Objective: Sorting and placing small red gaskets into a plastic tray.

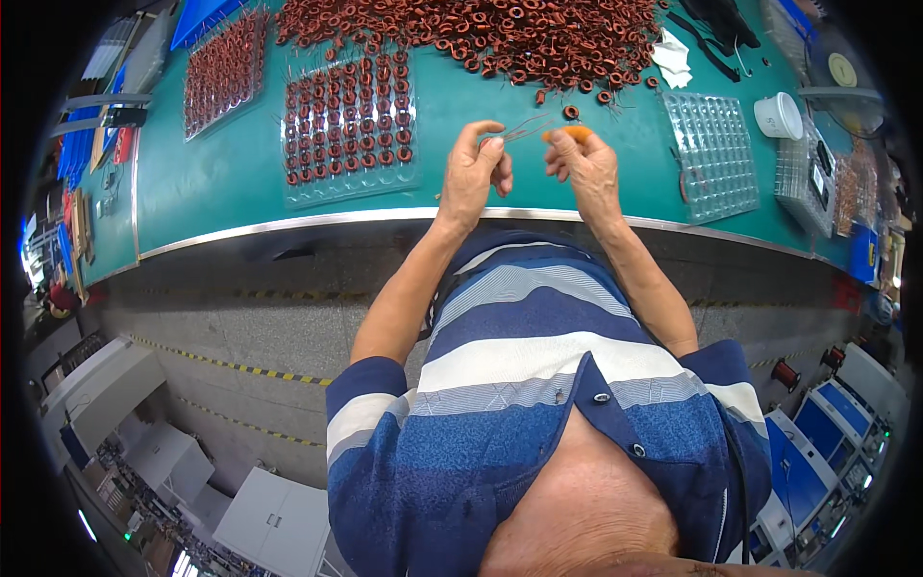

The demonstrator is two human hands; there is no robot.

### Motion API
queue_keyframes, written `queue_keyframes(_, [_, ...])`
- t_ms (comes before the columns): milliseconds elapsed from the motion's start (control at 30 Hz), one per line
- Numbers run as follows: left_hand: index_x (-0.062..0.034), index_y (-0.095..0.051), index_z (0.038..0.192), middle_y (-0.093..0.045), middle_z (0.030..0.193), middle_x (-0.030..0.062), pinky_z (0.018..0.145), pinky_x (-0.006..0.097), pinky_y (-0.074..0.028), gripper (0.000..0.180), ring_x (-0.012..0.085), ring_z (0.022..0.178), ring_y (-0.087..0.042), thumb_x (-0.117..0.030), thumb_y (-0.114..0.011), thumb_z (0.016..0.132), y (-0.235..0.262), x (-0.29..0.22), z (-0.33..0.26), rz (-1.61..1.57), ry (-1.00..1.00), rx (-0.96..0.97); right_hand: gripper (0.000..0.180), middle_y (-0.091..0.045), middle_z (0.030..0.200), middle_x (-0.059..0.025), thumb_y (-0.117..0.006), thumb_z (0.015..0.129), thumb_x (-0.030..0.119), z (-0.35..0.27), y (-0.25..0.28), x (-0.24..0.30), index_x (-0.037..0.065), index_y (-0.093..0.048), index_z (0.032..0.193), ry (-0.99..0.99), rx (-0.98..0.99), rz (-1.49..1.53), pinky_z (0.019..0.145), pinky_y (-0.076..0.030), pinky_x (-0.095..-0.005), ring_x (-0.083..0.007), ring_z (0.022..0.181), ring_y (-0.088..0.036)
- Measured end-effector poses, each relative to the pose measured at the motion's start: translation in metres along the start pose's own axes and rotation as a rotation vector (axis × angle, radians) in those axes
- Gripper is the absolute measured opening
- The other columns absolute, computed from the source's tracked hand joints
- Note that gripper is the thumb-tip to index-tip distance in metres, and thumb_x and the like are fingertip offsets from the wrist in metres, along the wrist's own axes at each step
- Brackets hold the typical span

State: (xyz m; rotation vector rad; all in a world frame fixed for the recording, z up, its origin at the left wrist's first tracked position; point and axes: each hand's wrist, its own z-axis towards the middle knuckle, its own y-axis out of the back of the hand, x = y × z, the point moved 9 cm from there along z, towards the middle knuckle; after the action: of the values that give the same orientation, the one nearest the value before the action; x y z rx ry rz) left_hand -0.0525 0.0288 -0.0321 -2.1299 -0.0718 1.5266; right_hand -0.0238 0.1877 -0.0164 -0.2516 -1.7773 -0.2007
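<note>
My left hand (473,173) is raised over the near edge of the green bench (231,173), thumb and forefinger pinched together on the thin wire leads (524,128) that run off toward two o'clock from my fingertips. The other fingers of that hand curl in loosely toward the palm. My right hand (586,165) sits just beside it at three o'clock, nearly touching, its fingertips closed on a small orange coil (562,134) at the far end of the same leads. So both hands are shut on one piece, the coil in my right, its wires in my left, held just above the bench and a little short of the big heap.

That heap of copper-coloured ring coils (481,34) spreads across the far side of the bench at twelve o'clock from my hands. A few loose coils (571,112) lie just beyond my right fingertips at twelve o'clock. At ten o'clock from my left hand lies a clear blister tray (351,125) filled with coils in rows, and farther out at ten o'clock a second filled tray (224,72). At three o'clock from my right hand an unfilled clear tray (711,154) rests on the bench, with a white cup (777,115) just past it at two o'clock. A white rag (671,58) lies beside the heap at one o'clock.
</note>
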Motion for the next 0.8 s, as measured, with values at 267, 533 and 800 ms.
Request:
queue_keyframes(267, [-0.0029, -0.050, 0.109, -0.060, 0.078, 0.0108, 0.062, 0.034, -0.048, 0.022, 0.0226, 0.068, -0.060, -0.019, -0.054, 0.095, -0.022, -0.040, -0.003, 0.700, -0.225, 0.262, 0.026, -0.060, 0.068, -0.0006, -0.061, 0.093, 0.029, -0.008, -0.035, -0.013, 0.003, -0.064, 0.087, -0.253, 0.272, 0.294, 0.048, -0.039, -0.0185, -0.0067, 0.054, -0.053])
queue_keyframes(533, [-0.0029, -0.050, 0.110, -0.062, 0.091, 0.0138, 0.069, 0.038, -0.049, 0.027, 0.0300, 0.077, -0.062, -0.018, -0.062, 0.090, -0.041, -0.065, -0.014, 1.150, -0.326, 0.512, 0.023, -0.059, 0.067, -0.0004, -0.064, 0.090, 0.025, -0.015, -0.044, -0.014, 0.002, -0.064, 0.085, -0.386, 0.397, 0.403, 0.048, -0.039, -0.0193, -0.0071, 0.054, -0.052])
queue_keyframes(800, [-0.0027, -0.043, 0.115, -0.054, 0.081, 0.0088, 0.059, 0.029, -0.047, 0.027, 0.0164, 0.065, -0.054, -0.023, -0.050, 0.099, -0.044, -0.042, -0.015, 0.102, -0.112, 0.366, 0.024, -0.057, 0.060, -0.0006, -0.069, 0.086, 0.023, -0.018, -0.012, 0.038, 0.000, -0.064, 0.082, 0.068, 0.076, 0.048, 0.045, -0.039, -0.0223, -0.0058, 0.050, -0.049])
